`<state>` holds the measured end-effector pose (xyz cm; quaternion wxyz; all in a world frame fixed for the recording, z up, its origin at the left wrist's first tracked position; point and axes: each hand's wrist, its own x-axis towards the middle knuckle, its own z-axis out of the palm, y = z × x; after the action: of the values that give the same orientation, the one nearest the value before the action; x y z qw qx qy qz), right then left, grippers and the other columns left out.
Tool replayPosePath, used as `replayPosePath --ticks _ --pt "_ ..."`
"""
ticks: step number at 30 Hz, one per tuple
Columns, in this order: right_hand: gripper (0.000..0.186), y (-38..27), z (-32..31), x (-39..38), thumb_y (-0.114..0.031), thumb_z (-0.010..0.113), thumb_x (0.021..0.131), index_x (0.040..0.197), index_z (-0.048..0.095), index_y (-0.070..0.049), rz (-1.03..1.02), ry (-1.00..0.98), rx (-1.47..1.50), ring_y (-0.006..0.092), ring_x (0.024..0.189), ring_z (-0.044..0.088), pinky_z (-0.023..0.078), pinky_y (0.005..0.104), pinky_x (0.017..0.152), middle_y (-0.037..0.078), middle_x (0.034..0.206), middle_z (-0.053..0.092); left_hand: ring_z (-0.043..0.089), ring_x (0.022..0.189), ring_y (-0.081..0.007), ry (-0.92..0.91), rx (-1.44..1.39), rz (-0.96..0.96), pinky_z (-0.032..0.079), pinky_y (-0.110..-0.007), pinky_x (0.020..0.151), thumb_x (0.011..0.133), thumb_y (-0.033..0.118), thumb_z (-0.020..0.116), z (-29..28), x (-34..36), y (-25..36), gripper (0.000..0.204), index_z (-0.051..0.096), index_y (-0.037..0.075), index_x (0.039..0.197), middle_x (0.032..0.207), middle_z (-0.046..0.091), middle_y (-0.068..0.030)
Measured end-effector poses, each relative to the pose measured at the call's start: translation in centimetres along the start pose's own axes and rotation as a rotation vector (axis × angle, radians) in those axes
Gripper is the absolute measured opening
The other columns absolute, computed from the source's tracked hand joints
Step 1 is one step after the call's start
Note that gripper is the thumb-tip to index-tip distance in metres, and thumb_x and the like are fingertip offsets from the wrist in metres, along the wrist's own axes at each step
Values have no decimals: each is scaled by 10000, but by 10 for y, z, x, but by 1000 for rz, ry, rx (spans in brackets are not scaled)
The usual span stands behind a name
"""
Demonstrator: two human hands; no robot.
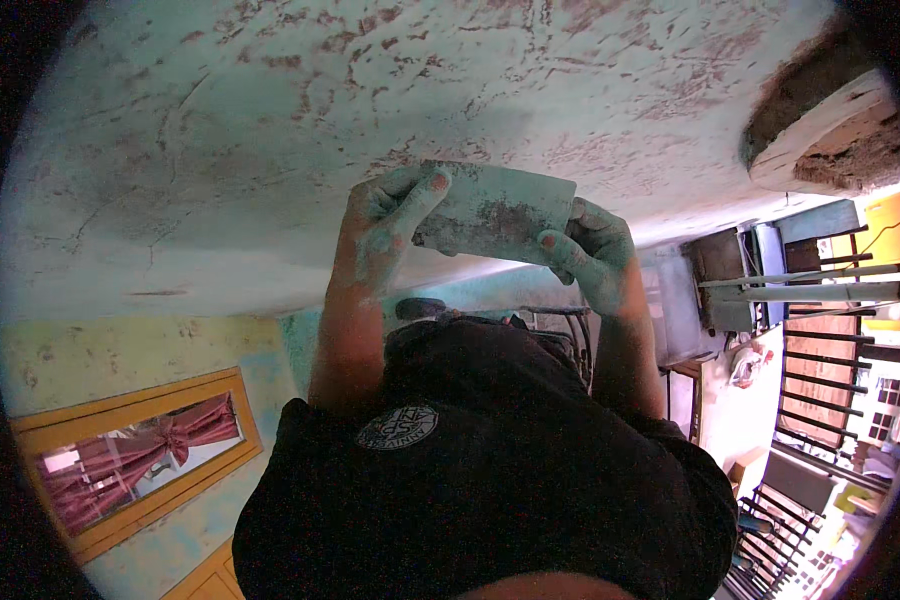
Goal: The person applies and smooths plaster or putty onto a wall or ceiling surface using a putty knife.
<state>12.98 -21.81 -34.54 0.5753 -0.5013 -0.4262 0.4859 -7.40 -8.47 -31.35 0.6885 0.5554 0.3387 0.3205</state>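
Spanning the whole upper part of the view, a plastered ceiling (300, 130) was found coated in a pale greenish skim, mottled with reddish-brown patches where the layer ran thin or the undercoat showed through. A round opening (830, 120) with rough brown edges sat at its right end. Below the ceiling line, a yellow-framed window with red curtains (150, 455) lay to the lower left, and dark railings (830, 390) to the right.

The person's dark shirt (490, 480) filled the lower centre, both bare forearms rising from it.

A flat rectangular trowel blade (495, 212) was held against or just under the ceiling, near mid-frame; actual contact could not be confirmed. Its long axis ran left to right with a slight downward tilt toward the right, its broad face toward the camera and smeared with the same pale coat plus a brown patch.

The left hand (385, 235) gripped the blade's left end, thumb laid across the face, fingers curled behind. The right hand (595, 255) pinched the right end, fingers closed over the lower edge. Both hands were caked in greenish plaster.

Judgement: the work appeared to be at the smoothing stage, mid-coat. The next move would call for even two-handed pressure, the blade kept at a shallow angle and drawn broadside across its long axis, so that the thin brown patches are covered without gouging.
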Motion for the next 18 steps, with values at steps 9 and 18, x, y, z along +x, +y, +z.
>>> replayPosePath --ticks 9,18 --pt "364 7 -3 -1 -183 745 897 1202 640 -13 -34 -20 61 89 754 565 463 245 641 16 920 645 599 601 -94 24 -18 28 521 -273 500 986 211 619 -6 -3 -1 208 684 15 961 734 594 -1" --pt "350 5 2 5 -177 692 929 1217 631 12 -83 21 92 94 698 566 454 233 605 35 880 662 643 583 -147 -22 -40 12 564 -313 498 994 226 605 -12 -2 -6 239 665 -5 982 746 632 -44"
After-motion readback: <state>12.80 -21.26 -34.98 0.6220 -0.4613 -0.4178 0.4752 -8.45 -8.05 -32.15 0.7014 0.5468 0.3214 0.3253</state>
